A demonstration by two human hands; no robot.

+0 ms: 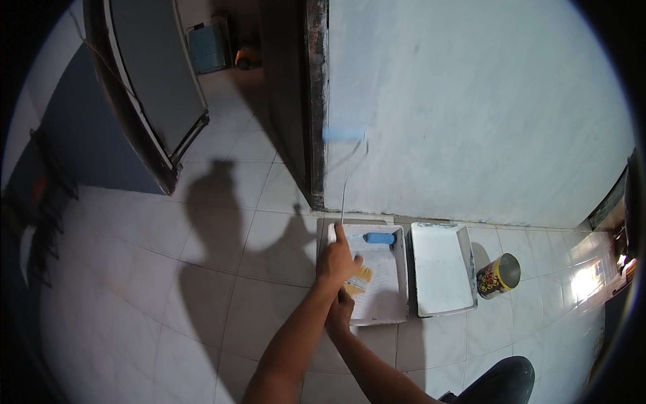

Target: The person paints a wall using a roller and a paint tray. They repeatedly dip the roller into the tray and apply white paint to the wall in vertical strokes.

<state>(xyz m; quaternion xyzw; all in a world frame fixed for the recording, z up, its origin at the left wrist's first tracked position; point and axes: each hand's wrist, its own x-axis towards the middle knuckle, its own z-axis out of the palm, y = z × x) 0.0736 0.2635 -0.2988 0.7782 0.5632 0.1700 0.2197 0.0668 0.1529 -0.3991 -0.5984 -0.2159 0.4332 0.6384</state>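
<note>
A paint roller with a blue sleeve [343,135] is up against the pale wall, slightly blurred. Its thin wire frame runs down into my left hand [334,262], which is closed round the handle. Just below, my right hand [341,310] is curled round the lower end of the handle; the grip is mostly hidden. Under the hands lies a white paint tray [383,311]. In it sit a second small blue roller [380,238], at the far end, and a flat brush [362,275] with yellowish bristles, close to my left fingers and partly covered.
Right of the tray stands another tray [444,269], coated white, and then an open tin [498,276] with a yellow and black label. A dark door frame [317,101] borders the wall's left side. Farther left are a grey panel [155,74] and pale floor tiles [134,269]. My knee [501,380] shows below.
</note>
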